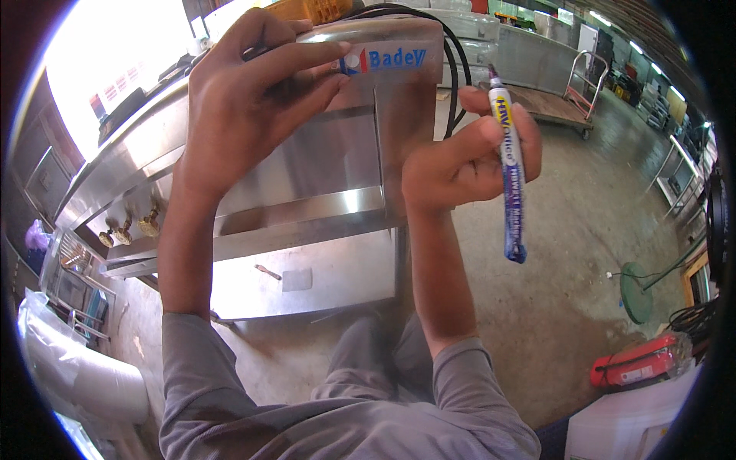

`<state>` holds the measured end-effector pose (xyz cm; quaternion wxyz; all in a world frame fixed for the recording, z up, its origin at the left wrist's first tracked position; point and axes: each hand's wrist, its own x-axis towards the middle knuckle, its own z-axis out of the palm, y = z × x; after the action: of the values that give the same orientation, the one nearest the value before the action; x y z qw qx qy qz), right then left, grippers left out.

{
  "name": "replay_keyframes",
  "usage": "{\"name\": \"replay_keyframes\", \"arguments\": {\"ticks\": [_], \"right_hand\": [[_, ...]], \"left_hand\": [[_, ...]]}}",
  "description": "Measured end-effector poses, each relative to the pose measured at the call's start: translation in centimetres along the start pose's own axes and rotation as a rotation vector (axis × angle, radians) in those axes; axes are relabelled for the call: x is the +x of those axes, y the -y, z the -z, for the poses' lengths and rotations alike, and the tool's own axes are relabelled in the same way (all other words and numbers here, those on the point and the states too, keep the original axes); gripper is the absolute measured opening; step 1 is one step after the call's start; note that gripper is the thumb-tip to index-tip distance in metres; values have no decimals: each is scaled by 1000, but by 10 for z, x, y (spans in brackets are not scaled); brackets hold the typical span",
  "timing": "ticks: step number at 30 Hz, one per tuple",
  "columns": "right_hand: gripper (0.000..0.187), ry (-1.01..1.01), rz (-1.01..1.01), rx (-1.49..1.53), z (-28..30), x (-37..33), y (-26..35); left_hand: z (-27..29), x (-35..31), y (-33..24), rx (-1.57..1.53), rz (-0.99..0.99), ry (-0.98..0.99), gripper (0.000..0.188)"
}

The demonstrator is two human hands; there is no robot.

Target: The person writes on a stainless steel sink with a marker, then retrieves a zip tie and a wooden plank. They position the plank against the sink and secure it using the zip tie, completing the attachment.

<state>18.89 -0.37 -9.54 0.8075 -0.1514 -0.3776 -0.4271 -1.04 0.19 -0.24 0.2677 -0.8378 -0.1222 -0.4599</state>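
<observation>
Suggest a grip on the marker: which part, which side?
Probably the lower barrel of the marker, taken from the picture's right or from below: it is slim and straight, and juts clear below the right hand, which holds it higher up. I'd avoid the dark tip, which points toward the picture's top.

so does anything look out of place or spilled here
Yes: the red fire extinguisher at lower right lies on its side rather than upright. The concrete floor nearby has a darker patch, possibly damp.
</observation>
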Motion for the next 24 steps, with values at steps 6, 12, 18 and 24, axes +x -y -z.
{"name": "replay_keyframes", "arguments": {"ticks": [6, 12, 18, 24], "right_hand": [[26, 7, -156, 152, -10, 5, 2], [28, 89, -190, 148, -7, -6, -1], [34, 167, -16, 145, -4, -3, -9], [28, 168, -86, 98, -7, -5, 0]], "left_hand": [[1, 1, 0, 38, -41, -17, 34], [2, 2, -2, 0, -24, -12, 34], [2, 2, 0, -3, -69, -16, 35], [1, 2, 2, -16, -99, -16, 37]]}}
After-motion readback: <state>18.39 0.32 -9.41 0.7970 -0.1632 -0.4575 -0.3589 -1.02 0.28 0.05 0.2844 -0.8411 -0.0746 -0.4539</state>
